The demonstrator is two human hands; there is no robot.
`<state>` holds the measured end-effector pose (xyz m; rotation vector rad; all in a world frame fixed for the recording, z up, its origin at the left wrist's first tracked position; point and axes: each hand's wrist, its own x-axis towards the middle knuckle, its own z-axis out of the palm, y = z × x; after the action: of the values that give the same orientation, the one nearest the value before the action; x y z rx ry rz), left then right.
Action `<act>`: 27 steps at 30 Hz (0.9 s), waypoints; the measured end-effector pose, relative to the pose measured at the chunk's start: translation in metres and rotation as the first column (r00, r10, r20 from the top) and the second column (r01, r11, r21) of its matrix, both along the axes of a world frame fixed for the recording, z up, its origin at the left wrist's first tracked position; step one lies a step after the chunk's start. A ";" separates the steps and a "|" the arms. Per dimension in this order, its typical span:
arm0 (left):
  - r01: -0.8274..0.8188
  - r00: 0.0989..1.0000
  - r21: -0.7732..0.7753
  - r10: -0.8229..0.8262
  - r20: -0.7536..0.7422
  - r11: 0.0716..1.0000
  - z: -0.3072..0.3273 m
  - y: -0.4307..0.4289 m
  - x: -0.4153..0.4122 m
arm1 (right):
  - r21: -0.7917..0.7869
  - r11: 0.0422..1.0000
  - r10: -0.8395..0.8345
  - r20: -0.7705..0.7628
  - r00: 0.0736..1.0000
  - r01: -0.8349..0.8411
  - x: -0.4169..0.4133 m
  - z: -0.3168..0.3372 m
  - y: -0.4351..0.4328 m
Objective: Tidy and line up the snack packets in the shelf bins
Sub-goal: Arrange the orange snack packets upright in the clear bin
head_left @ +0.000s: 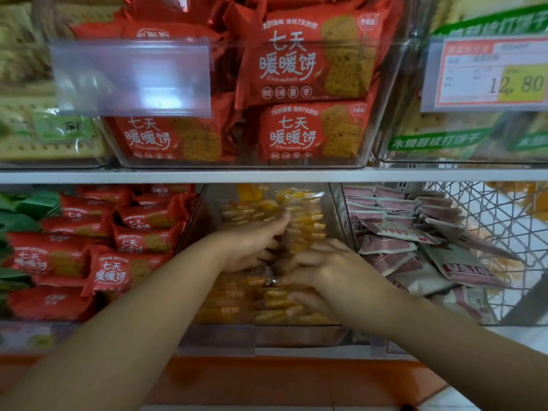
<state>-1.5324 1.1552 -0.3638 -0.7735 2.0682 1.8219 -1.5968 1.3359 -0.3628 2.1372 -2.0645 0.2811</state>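
**A:** Which step are we in here?

**B:** We are squaring up the yellow packets point(299, 221), which sit in the clear middle bin point(336, 209) under the shelf board point(267, 175). The right hand point(323, 277) has a narrow grip, fingers above and thumb below, pinching a few packets at the front of the bin. The left hand point(252, 247) reaches deeper, against the upright stack. We cannot tell whether its grip holds anything.

**A:** And what does the next move call for?

**B:** We judge that the pinched packets need to stand flush with the row behind them. The red biscuit packets point(139, 221) in the neighbouring bin lie jumbled, as do the pink-and-white packets point(385, 247), so both bins look not yet done.
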 end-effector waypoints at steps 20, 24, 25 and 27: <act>0.140 0.902 -0.949 -0.431 0.004 0.284 0.002 0.038 0.071 | -0.057 0.988 -0.138 0.114 0.984 0.145 -0.013 0.010 0.040; 0.012 0.922 -0.953 -0.371 -0.107 0.303 -0.005 0.050 0.066 | -0.115 0.984 -0.145 -0.050 0.988 0.138 -0.006 -0.006 0.058; -0.005 0.928 -0.952 -0.353 -0.118 0.307 -0.007 0.052 0.065 | -0.139 0.979 -0.154 -0.046 0.987 0.147 -0.005 -0.011 0.058; -0.015 0.936 -0.952 -0.332 -0.121 0.305 -0.009 0.052 0.064 | -0.172 0.969 -0.183 -0.005 0.983 0.179 -0.001 -0.016 0.052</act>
<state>-1.4682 1.2076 -0.3732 -0.4257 3.2718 0.3688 -1.5982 1.3881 -0.3783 1.8327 -2.1216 0.3951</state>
